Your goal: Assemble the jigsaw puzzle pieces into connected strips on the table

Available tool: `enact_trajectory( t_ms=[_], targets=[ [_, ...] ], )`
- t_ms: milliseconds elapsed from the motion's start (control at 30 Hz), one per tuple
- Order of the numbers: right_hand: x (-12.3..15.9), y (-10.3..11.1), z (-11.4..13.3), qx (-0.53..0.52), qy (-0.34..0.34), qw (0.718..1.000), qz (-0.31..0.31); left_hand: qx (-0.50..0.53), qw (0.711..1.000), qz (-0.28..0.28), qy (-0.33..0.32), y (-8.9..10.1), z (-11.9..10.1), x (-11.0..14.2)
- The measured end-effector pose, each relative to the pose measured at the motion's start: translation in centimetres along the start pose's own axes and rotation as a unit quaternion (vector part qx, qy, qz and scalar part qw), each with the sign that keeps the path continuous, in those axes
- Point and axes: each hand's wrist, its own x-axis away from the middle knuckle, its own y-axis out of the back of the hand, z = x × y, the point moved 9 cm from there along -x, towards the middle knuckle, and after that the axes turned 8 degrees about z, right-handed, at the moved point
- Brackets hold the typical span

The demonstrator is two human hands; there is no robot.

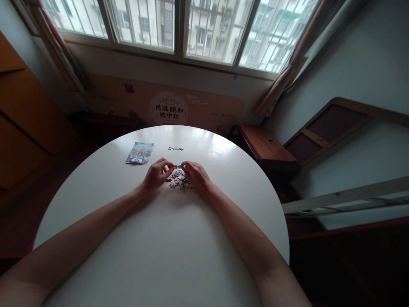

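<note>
A small heap of jigsaw puzzle pieces point(181, 182) lies on the white round table point(159, 247), between and just below my two hands. My left hand point(156, 175) is closed in a pinch at the heap's upper left. Opposite it, my right hand point(196, 175) bends over the upper right of the heap, thumb and fingers pinched together. Small puzzle pieces point(178, 166) show between the fingertips of both hands; whether they are joined is too small to tell. Farther off, a short row of puzzle pieces point(175, 148) lies flat on the table.
Left of the row lies a colourful printed packet point(140, 152). A wooden bench point(268, 145) stands beyond the table's right edge. Behind are a printed banner point(204, 104) and a barred window point(211, 30). Orange cabinets point(28, 115) stand at the left.
</note>
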Motion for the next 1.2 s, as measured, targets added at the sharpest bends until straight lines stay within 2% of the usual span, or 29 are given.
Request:
enact_trajectory(
  t_ms=[1200],
  targets=[
    [-0.05, -0.07, -0.11, 0.009, -0.002, 1.000, 0.001, 0.004, 1.000, 0.007, 0.016, -0.02, 0.14, -0.01]
  ],
)
